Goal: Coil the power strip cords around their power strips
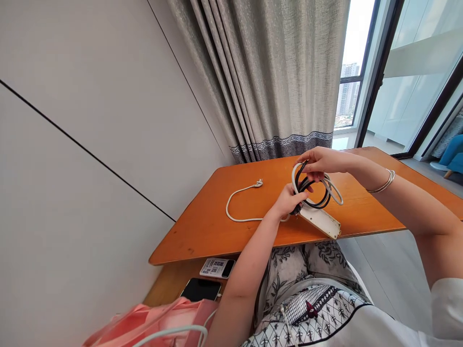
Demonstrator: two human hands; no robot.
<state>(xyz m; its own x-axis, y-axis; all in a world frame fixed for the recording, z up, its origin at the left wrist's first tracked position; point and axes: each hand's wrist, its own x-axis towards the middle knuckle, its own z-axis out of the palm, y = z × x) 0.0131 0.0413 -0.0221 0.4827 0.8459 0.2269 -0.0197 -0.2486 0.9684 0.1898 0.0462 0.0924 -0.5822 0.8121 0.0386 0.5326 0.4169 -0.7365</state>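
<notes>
Over the orange wooden table [217, 226], both my hands hold a bundle of coiled cables [318, 190], black and white loops together. My right hand [320, 161] pinches the top of the coil, fingers closed around the loops. My left hand [287, 200] grips the lower left side of the coil, where a black plug seems to sit. A white power strip [320, 219] lies on the table under the coil, near the front edge. Its white cord [235, 205] curves left across the table and ends in a plug [257, 183].
A grey curtain [267, 77] hangs behind the table, with a wall on the left and glass doors on the right. On a lower shelf lie a black phone [201, 289] and a small white device [217, 267]. Pink cloth [155, 320] sits at the bottom left.
</notes>
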